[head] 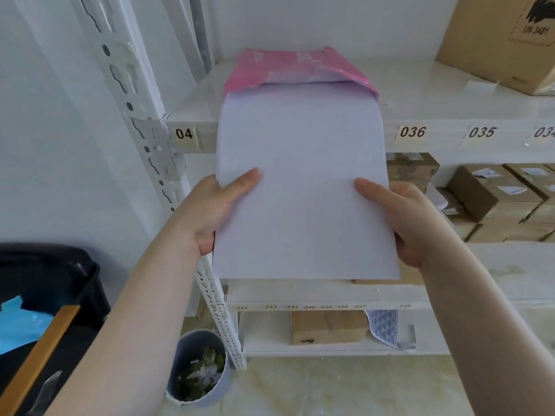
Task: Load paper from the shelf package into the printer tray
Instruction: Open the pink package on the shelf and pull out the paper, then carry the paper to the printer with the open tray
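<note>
A stack of white paper (pixel 303 175) sticks most of the way out of a torn pink package (pixel 288 66) that lies on the upper white shelf (pixel 420 106). My left hand (pixel 216 205) grips the stack's left edge, thumb on top. On the right edge, my right hand (pixel 402 217) holds the stack the same way. The far end of the paper is still inside the package's open mouth. No printer or tray is in view.
A big cardboard box (pixel 498 40) stands at the shelf's right. Several small brown boxes (pixel 492 199) fill the shelf below. A white upright post (pixel 144 139) is at the left. A waste bin (pixel 199 367) sits on the floor, a black container (pixel 60 295) at lower left.
</note>
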`<state>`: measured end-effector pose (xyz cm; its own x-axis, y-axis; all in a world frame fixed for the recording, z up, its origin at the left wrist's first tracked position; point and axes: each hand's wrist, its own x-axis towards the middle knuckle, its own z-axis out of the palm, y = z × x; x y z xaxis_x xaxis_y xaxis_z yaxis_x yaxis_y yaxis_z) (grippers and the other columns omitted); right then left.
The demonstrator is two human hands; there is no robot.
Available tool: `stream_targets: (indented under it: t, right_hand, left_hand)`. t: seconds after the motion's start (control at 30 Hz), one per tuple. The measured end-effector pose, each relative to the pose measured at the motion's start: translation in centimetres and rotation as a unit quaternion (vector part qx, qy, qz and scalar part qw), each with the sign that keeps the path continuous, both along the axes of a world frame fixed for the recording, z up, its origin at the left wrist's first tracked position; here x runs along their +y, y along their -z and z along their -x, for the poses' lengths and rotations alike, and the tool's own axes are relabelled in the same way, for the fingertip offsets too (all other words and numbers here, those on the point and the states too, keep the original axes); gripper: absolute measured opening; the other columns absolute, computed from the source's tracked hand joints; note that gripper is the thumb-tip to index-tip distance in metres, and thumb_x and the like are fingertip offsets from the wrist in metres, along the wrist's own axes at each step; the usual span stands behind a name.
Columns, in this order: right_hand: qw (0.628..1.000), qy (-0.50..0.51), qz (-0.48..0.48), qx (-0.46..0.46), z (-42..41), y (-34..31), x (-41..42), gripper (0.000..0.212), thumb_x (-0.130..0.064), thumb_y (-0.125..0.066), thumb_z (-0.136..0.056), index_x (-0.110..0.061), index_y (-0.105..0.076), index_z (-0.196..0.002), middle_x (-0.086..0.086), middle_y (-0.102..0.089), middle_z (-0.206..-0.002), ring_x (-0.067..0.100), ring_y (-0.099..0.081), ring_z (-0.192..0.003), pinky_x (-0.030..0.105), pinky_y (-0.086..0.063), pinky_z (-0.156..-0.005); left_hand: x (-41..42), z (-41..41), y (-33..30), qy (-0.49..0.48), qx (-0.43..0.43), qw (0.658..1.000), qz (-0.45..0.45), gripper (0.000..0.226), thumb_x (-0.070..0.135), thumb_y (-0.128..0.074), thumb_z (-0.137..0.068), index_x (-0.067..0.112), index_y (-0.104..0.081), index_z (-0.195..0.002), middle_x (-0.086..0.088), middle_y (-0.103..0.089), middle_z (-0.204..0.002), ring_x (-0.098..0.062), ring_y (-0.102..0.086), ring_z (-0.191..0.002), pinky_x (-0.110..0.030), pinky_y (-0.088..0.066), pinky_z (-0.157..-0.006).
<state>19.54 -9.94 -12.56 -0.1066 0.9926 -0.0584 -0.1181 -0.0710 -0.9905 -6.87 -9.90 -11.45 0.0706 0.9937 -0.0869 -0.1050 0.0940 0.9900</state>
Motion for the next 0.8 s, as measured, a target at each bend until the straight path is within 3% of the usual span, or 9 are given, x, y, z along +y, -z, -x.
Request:
stream_targets:
  t: [0.1, 0.2, 0.3, 0.5, 0.8]
  right_hand:
    - [0.999, -0.001, 0.031, 0.009, -0.7, 0.9, -1.5, 0.044, -0.042, -0.072, -0.071, -0.008, -0.071, -0.098, 0.011, -0.076, -0.096, 0.029, -0.073, -0.086, 0.04, -0.061, -0.066]
    - [0.999, 0.043, 0.017, -0.023, -1.3, 2.5, -3.3, 0.035, -0.046, -0.072, -0.068, -0.015, -0.074, -0.085, 0.008, -0.077, -0.087, 0.025, -0.074, -0.074, 0.033, -0.058, -0.055]
    - [0.995, 0.088, -0.004, -0.042, -2.6, 4.8, -6.0, 0.033, -0.049, -0.074, -0.068, -0.018, -0.076, -0.081, 0.008, -0.077, -0.087, 0.027, -0.074, -0.074, 0.035, -0.058, -0.058]
    - [0.98, 0.194, 0.007, -0.039, -7.0, 8.7, -12.6, 0.038, -0.049, -0.076, -0.066, -0.015, -0.075, -0.082, 0.007, -0.077, -0.083, 0.026, -0.073, -0.072, 0.04, -0.059, -0.06]
    - [0.933, 0.358, 0.042, 0.011, -18.5, 12.2, -23.9, 0.024, -0.04, -0.077, -0.068, -0.017, -0.077, -0.074, 0.003, -0.077, -0.077, 0.022, -0.073, -0.067, 0.034, -0.057, -0.056]
  left_hand:
    - [-1.0, -1.0, 2.1, 0.012, 0.0, 1.0, -0.007, 0.038, 0.038, -0.072, -0.069, 0.015, -0.072, -0.098, -0.004, -0.077, -0.096, -0.021, -0.073, -0.088, -0.03, -0.059, -0.066]
    - [-2.3, -2.1, 4.7, 0.017, -0.003, 1.0, -0.009, 0.03, 0.042, -0.074, -0.068, 0.021, -0.076, -0.089, -0.004, -0.077, -0.097, -0.022, -0.073, -0.09, -0.032, -0.059, -0.069]
    - [-3.8, -3.6, 7.0, 0.042, 0.003, 0.999, -0.017, 0.025, 0.044, -0.072, -0.072, 0.029, -0.076, -0.09, 0.0, -0.076, -0.099, -0.018, -0.072, -0.093, -0.031, -0.058, -0.076]
    - [-6.4, -9.3, 9.5, 0.137, 0.003, 0.991, -0.005, 0.015, 0.038, -0.067, -0.079, 0.033, -0.076, -0.088, 0.007, -0.077, -0.093, -0.011, -0.073, -0.087, -0.018, -0.055, -0.064]
    - [-9.8, -24.7, 12.5, 0.275, 0.013, 0.959, 0.061, 0.029, 0.039, -0.073, -0.07, 0.022, -0.075, -0.093, -0.001, -0.077, -0.095, -0.019, -0.073, -0.087, -0.027, -0.058, -0.064]
